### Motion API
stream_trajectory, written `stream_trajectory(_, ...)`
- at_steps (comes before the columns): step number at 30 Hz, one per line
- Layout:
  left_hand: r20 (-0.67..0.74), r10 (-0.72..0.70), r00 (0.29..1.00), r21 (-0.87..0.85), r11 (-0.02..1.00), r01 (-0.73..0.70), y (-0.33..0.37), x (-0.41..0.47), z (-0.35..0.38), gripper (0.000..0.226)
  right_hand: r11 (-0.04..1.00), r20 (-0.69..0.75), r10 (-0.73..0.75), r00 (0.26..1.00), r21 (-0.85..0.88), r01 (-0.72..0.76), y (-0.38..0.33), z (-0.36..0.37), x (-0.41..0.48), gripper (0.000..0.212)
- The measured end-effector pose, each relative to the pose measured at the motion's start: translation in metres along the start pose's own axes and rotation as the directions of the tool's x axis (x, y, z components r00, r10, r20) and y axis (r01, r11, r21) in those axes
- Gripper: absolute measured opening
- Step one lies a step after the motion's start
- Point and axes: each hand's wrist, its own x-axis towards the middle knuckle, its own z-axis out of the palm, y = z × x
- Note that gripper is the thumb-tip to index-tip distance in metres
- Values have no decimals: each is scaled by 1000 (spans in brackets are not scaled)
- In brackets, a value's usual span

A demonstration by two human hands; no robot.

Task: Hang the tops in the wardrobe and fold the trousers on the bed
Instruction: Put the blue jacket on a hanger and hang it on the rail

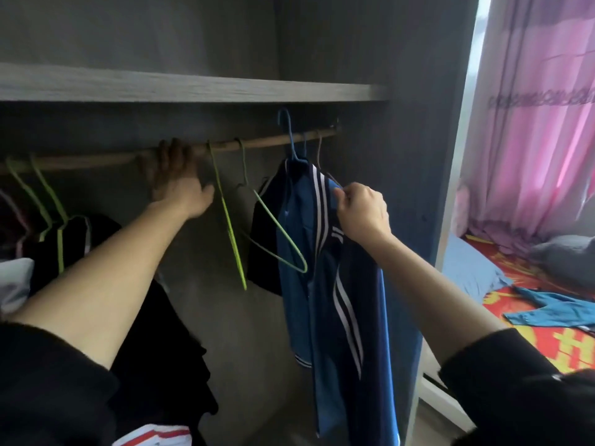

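Note:
A blue track top [325, 284] with white stripes hangs on a blue hanger [289, 136], whose hook sits just above the wooden rail [264, 143]. My right hand [362, 212] pinches the top at its shoulder. My left hand [180, 178] reaches up to the rail, fingers curled over it, left of two empty green hangers [231, 226]. A dark top [262, 239] hangs behind the blue one. Blue trousers [553, 309] lie on the bed at the right.
A grey shelf [193, 88] runs just above the rail. More green hangers with dark clothes [67, 239] hang at the left. The wardrobe's side panel [418, 156] stands right of the blue top. The bed [528, 342] has a red patterned cover, with pink curtains [541, 123] behind it.

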Motion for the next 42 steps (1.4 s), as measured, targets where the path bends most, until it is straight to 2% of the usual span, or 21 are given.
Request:
stream_trajectory(4, -27, 57, 998, 108, 993, -53, -11, -2, 19, 93, 999, 72, -28, 997, 35, 26, -8, 36, 23, 31)
stream_trajectory(9, -49, 95, 994, 103, 991, -89, -18, 3, 25, 95, 999, 259, -41, 965, 5, 41, 13, 74, 12, 21)
stream_trajectory(13, -7, 68, 998, 50, 996, -67, -14, 3, 19, 94, 999, 231, -13, 973, 42, 3, 21, 71, -4, 24)
stream_trajectory(16, -9, 44, 999, -147, 988, -45, -3, -11, 15, 78, 999, 189, -48, 981, 11, 46, 23, 58, -19, 27)
stream_trajectory(19, -35, 19, 999, -423, 906, -32, 25, -49, 22, 60, 991, 145, -93, 985, -77, 105, 28, 42, -41, 29)
stream_trajectory(22, -189, -4, 982, -616, 779, -115, 59, -108, 33, 53, 990, 91, -101, 991, -92, 109, 43, 28, -77, 28)
stream_trajectory(25, -295, -5, 955, -676, 708, -205, 89, -175, 44, 47, 989, 42, -69, 997, -129, 74, 70, 20, -127, 33)
stream_trajectory(29, -249, 150, 957, -725, 626, -287, 120, -267, 63, 49, 958, 73, 23, 997, -287, -1, 123, 8, -215, 45)
stream_trajectory(32, -110, 326, 939, -775, 564, -287, 142, -317, 86, 51, 890, 54, 159, 986, -439, -119, 160, -11, -281, 55)
stream_trajectory(36, 114, 507, 855, -824, 529, -204, 177, -371, 97, 54, 793, -21, 314, 949, -544, -274, 190, -52, -357, 63)
stream_trajectory(42, 85, 707, 702, -841, 428, -330, 227, -418, 50, 59, 697, -150, 441, 885, -564, -443, 209, -125, -425, 68)
